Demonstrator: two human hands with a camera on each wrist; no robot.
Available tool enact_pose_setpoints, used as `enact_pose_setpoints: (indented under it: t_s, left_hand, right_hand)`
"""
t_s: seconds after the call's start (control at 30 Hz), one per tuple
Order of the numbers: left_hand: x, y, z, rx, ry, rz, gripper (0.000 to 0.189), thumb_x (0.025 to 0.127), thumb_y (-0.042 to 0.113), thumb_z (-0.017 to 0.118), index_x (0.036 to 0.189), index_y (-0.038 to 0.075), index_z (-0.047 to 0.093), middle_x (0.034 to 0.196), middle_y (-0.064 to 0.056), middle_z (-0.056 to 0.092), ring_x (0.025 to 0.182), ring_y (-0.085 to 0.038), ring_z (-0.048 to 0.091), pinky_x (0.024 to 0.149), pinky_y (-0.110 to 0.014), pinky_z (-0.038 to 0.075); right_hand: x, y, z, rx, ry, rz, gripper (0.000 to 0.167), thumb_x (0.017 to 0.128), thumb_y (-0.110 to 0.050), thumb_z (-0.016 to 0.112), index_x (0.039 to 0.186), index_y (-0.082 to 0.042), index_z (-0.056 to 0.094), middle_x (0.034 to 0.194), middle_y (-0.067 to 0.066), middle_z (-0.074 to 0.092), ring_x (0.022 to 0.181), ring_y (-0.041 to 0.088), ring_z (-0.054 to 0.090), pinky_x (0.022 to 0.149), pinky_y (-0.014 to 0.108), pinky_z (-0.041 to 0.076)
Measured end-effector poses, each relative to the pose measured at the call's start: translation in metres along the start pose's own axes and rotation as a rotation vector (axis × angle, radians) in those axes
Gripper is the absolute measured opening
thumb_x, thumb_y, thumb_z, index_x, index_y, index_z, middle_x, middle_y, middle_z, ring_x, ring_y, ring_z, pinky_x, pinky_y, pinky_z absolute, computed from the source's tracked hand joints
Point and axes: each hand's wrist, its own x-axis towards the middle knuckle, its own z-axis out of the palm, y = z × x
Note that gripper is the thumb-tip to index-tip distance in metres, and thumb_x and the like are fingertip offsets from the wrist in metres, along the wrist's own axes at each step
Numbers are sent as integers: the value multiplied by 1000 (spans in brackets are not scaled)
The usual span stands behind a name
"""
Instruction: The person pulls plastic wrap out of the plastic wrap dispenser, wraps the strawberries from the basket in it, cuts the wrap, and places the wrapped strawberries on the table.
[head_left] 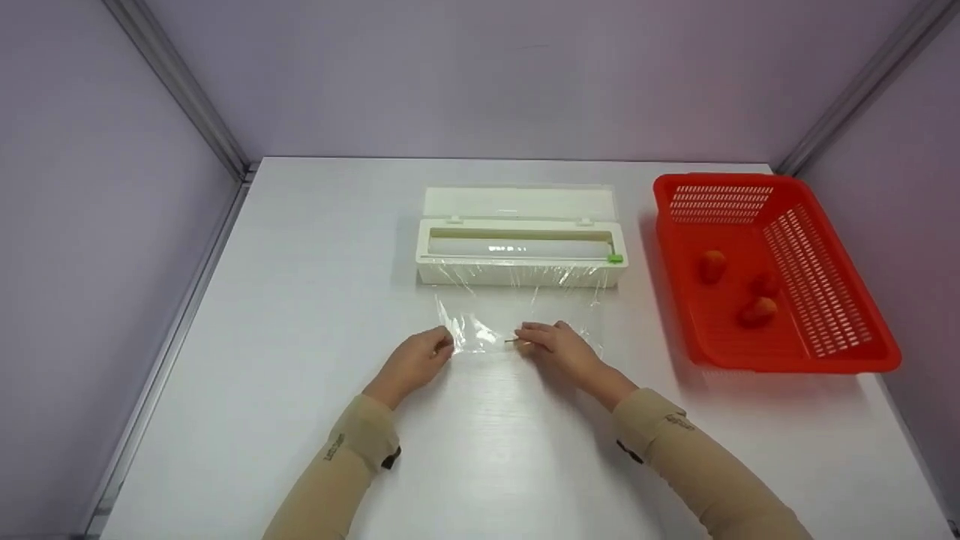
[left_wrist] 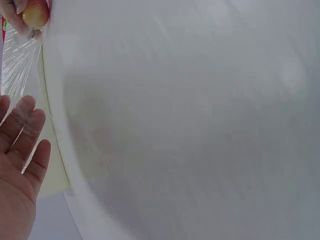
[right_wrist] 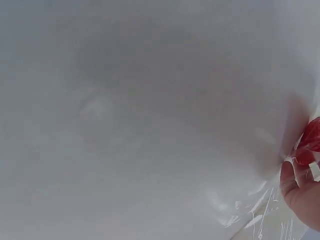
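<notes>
A sheet of clear cling film (head_left: 476,330) stretches from the front of a white dispenser box (head_left: 517,274) toward me. At the sheet's left corner my left hand (head_left: 415,362) pinches the film; its thumb is out of sight in the left wrist view, where film clings to the fingertips. My right hand (head_left: 566,351) grips a red-and-yellow apple (left_wrist: 35,15) over the near edge of the sheet. Only the apple's stem shows in the head view, left of the fingers. Film partly covers the red apple in the right wrist view.
The dispenser's lid (head_left: 519,202) stands open behind a film roll (head_left: 517,247), and a green slider (head_left: 615,259) sits at its right end. On the right, a red plastic basket (head_left: 679,300) holds several fruits (head_left: 757,311). Panels enclose the white table (head_left: 300,262).
</notes>
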Motion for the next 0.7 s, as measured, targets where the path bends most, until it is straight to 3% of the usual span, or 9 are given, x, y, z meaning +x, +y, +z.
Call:
enact_pose_setpoints:
  t_s: [0.1, 0.3, 0.53, 0.7]
  left_hand:
    - [2, 0, 1, 2, 11, -42, 7, 96, 17, 49, 94, 14, 55, 85, 0, 62, 76, -14, 53, 72, -32, 47]
    - [6, -4, 5, 65, 59, -84, 10, 95, 18, 50, 98, 11, 56, 88, -3, 64, 77, -14, 55, 73, -32, 49]
    - [10, -10, 7, 45, 107, -133, 12, 95, 17, 51, 97, 8, 59, 93, -6, 66, 85, -19, 61, 76, -34, 50]
    - [15, -5, 8, 94, 194, -152, 17, 95, 13, 49, 109, 8, 57, 104, -7, 61, 102, -22, 58, 86, -35, 49]
  right_hand:
    - [3, 1, -2, 20, -10, 25, 32, 88, -8, 57, 120, -9, 62, 121, 15, 60, 108, 33, 57, 91, 46, 47]
    - [5, 1, -1, 244, 22, 254, 26, 86, -8, 62, 111, -4, 62, 108, 10, 63, 105, 26, 56, 94, 43, 45]
    - [8, -1, 1, 350, 113, 280, 17, 79, -6, 70, 95, -1, 66, 94, 8, 60, 90, 20, 57, 81, 30, 49]
    - [14, -2, -2, 425, 97, 370, 16, 79, -5, 69, 95, -2, 67, 95, 8, 61, 90, 20, 57, 81, 28, 47]
